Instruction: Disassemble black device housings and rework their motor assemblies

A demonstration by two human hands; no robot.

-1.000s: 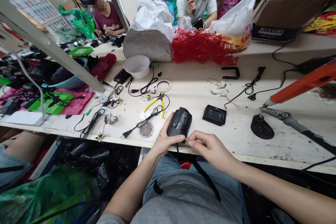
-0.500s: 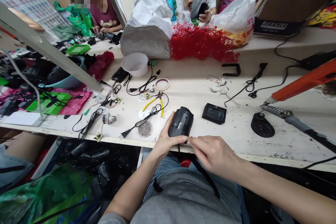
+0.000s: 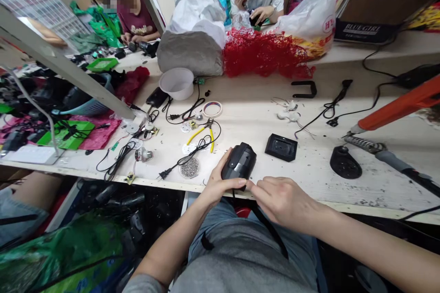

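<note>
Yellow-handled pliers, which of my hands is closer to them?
Left. Your left hand, on the black device, is below and right of the yellow-handled pliers; your right hand is farther right.

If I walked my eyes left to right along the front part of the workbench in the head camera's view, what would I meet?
Green tray → small metal part → round dish of tiny metal pieces → held black device → boxy black piece → rounded black piece.
</note>
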